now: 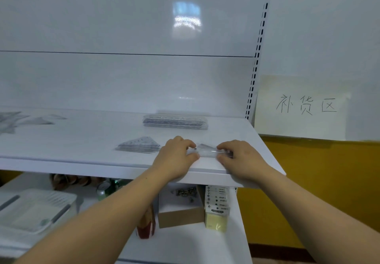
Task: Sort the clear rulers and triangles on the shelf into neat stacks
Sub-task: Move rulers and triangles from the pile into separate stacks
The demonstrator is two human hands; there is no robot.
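Thin clear triangles, perhaps stacked

White back panel is running left of the slotted upright, catching a window reflection up high. Right of the upright, a paper sign is hanging on white wall; yellow wall is showing below. White shelf is jutting out at the upright's foot.

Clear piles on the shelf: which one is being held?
The front-right pile, held by left hand and right hand; triangle stack and ruler stack lie untouched.
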